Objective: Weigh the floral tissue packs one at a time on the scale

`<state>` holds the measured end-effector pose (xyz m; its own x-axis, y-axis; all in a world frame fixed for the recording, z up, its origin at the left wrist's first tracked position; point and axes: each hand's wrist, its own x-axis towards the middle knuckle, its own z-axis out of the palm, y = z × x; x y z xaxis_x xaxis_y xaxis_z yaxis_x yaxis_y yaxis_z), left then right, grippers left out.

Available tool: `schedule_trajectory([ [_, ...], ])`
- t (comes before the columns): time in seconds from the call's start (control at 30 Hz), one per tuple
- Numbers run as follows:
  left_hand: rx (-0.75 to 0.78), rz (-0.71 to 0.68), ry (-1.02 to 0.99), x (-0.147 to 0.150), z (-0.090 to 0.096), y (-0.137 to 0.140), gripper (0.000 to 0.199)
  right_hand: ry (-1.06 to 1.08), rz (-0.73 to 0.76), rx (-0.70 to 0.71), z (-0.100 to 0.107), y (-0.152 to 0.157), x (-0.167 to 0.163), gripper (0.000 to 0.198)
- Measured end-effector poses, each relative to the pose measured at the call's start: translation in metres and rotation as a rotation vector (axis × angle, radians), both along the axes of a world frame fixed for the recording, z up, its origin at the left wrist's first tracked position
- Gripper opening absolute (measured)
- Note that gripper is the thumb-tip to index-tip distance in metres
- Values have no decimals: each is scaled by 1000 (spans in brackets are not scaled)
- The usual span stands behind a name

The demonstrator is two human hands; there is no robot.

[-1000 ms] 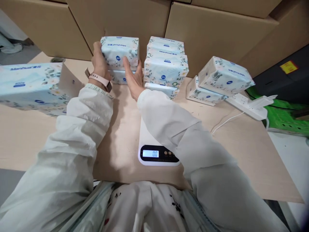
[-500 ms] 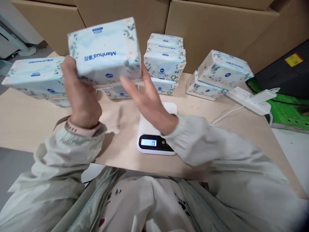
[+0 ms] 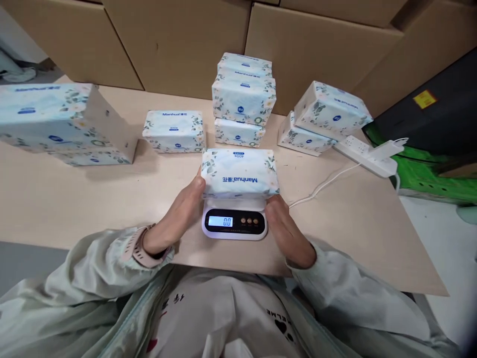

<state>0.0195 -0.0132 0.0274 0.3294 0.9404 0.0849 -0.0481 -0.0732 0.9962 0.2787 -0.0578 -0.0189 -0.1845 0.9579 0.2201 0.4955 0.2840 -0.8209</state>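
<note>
Between my two hands is a tissue pack [image 3: 240,174], white and pale blue with leaf prints, its lettering upside down to me. My left hand [image 3: 182,209] grips its left end, thumb along the side. At the right end my right hand [image 3: 285,226] is closed on it, the fingers partly hidden behind the pack. Right under the pack lies a white digital scale [image 3: 234,236], its display lit at 0.0. Whether the pack touches the scale plate I cannot tell.
Behind the scale are a single tissue pack [image 3: 173,130] and a tissue stack [image 3: 244,97]. More packs are stacked at the left [image 3: 48,119] and the right [image 3: 331,112]. A power strip [image 3: 367,156] with a white cable lies at the right, and cardboard boxes [image 3: 179,44] line the back.
The tissue pack has come down and to the right, from the upper left to over the scale. Both hands moved with it. The display went from 1.9 to 0.0.
</note>
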Motion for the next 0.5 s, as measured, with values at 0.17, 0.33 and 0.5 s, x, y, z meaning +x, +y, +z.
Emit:
schedule_trajectory([
  [0.17, 42, 93, 99, -15, -16, 15, 73, -13, -88, 75, -13, 16, 16, 62],
  [0.33, 235, 366, 34, -36, -31, 32, 68, 165, -342, 280, -11, 29, 31, 54],
  [0.5, 215, 504, -95, -35, -32, 35, 46, 258, -379, 290, -11, 29, 28, 47],
])
